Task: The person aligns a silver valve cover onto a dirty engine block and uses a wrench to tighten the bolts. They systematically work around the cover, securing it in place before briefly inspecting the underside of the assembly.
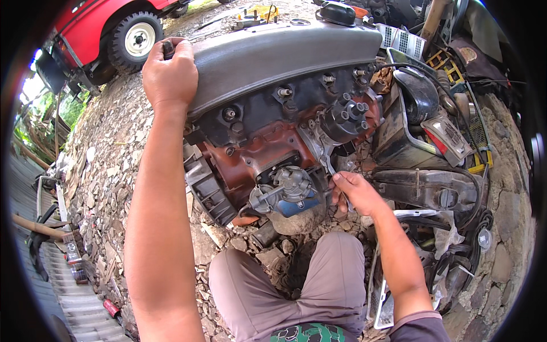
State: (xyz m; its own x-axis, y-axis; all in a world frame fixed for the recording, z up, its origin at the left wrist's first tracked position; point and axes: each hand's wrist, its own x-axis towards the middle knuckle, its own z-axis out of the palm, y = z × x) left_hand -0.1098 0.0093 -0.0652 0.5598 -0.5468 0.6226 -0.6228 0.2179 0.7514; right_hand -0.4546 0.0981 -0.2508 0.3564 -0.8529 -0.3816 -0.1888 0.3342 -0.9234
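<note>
An engine with a grey valve cover (285,54) lies across the stones before my knees, its block (259,148) reddish-brown. My right hand (358,192) grips a silver wrench (326,162), whose upper end meets the metal at the foot of the black distributor cap (345,118). At the cover's left end my left hand (170,74) is closed, a small dark piece showing between thumb and fingers; what it is I cannot make out. Left of the wrench sits a round metal fuel pump (293,183) above a blue part. Several spark plugs (229,113) stick out along the black cylinder head.
Rubble and loose stones (114,165) cover the ground. On the right stand a battered bin (399,131), a dark tank-like part (427,189) and black hoses (478,228). A red vehicle's wheel (138,39) is at the far left, corrugated sheet metal (85,308) at the near left.
</note>
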